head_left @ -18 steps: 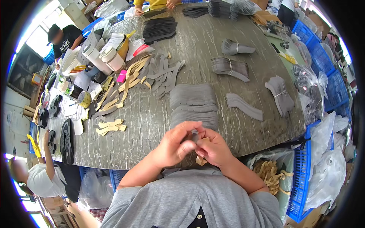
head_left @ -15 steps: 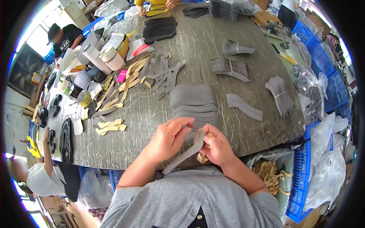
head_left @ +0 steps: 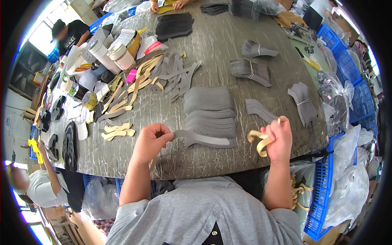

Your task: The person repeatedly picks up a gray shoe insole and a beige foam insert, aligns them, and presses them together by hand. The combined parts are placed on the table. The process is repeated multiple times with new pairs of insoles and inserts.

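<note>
My left hand (head_left: 150,143) pinches one end of a long curved grey cut piece (head_left: 204,139) that lies across the near edge of the table. My right hand (head_left: 279,139) is raised at the right and grips a curled tan backing strip (head_left: 258,141). Just beyond the grey piece sits a fanned stack of similar grey pieces (head_left: 210,110). My two hands are well apart.
Bundles of grey pieces (head_left: 251,70) tied with bands lie on the grey table (head_left: 220,36). Tan strips (head_left: 117,131) and loose grey shapes spread at the left, beside tape rolls (head_left: 120,55). Blue crates (head_left: 322,196) stand to the right. Other people work at the left.
My hands were together at the table edge. They have pulled apart: the right hand has drawn the tan strip away to the right while the left keeps the grey piece.
</note>
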### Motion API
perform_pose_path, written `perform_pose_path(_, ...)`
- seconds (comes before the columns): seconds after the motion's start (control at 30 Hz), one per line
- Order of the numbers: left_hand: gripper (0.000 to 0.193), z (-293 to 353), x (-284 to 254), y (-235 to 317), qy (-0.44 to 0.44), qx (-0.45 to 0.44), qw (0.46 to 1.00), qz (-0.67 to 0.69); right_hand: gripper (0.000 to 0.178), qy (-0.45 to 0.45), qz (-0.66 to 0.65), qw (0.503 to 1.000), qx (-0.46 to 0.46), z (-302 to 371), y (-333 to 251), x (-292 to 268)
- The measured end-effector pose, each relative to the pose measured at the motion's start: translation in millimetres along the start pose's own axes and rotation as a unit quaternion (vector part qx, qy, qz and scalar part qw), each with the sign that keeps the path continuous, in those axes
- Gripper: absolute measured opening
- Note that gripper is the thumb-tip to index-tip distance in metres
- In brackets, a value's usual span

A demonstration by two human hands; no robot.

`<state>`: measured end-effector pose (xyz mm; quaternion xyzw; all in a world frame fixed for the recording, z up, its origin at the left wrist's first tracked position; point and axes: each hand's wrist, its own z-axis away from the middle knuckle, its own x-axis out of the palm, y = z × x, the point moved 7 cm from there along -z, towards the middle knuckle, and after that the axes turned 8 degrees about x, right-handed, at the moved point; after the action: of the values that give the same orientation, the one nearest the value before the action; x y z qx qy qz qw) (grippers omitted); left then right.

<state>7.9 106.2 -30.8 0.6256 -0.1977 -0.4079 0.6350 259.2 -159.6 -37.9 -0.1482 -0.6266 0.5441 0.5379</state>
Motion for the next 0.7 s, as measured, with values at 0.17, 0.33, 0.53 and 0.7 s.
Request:
perform_pose_path(0.17,0.009,-9,18,-18,-0.044,-0.023,0.999,0.008,0.015,-0.139,0.220,0.938,0.229,17,74,-8)
perform_pose_path(0.33,0.012,-16,33,-27,-0.089,-0.063,0.994,-0.012,0.009,-0.135,0.197,0.950,0.202,20,90,16)
perform_pose_path(0.53,0.015,-25,43,-43,-0.079,-0.032,0.981,-0.175,0.012,-0.075,0.363,0.924,0.098,14,95,10)
perform_pose_path(0.7,0.016,-25,47,-47,-0.089,-0.031,0.975,-0.201,0.014,-0.060,0.410,0.908,0.065,14,89,14)
